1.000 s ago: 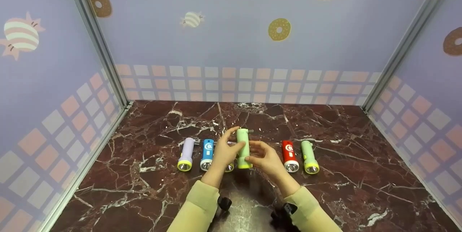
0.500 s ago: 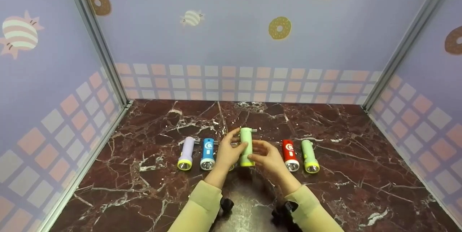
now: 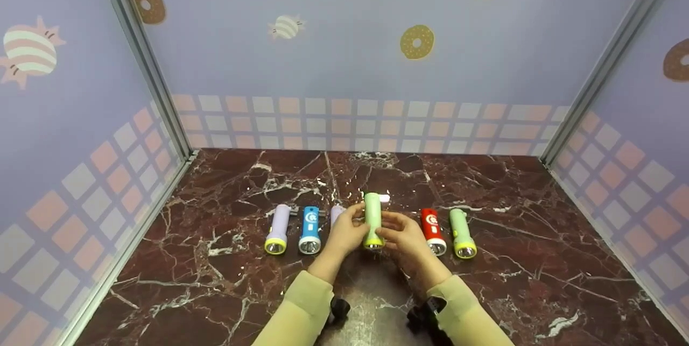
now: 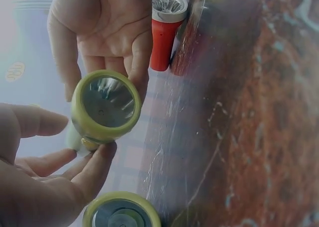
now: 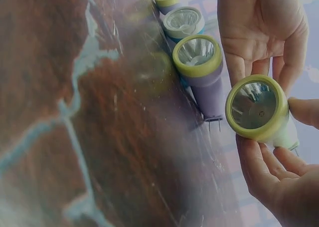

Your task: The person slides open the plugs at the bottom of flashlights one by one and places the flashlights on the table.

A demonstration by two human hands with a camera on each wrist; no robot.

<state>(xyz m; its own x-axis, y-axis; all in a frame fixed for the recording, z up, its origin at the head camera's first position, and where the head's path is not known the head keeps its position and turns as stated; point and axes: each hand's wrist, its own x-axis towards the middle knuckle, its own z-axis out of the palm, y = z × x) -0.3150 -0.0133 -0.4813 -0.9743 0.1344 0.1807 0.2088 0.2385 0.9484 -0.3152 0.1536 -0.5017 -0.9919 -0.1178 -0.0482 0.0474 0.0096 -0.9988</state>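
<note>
Both hands hold a pale green flashlight with a yellow-green head, over the middle of the table. My left hand grips it from the left, its thumb along the side of the barrel. From the right, my right hand pinches it near the head; in the right wrist view the thumb touches the rim and the fingers lie beneath. Its lens faces back toward the wrists and looks unlit. A small white piece shows at the far end. Behind the left hand lies a purple flashlight, partly hidden.
Left of the hands lie another purple flashlight and a blue one. To the right are a red flashlight and a second green one. The dark red marbled table is walled by patterned panels.
The held flashlight has shifted right and turned about its length, with its head tilted up so the lens edge shows. The left hand moved right too, uncovering part of the purple flashlight behind it.
</note>
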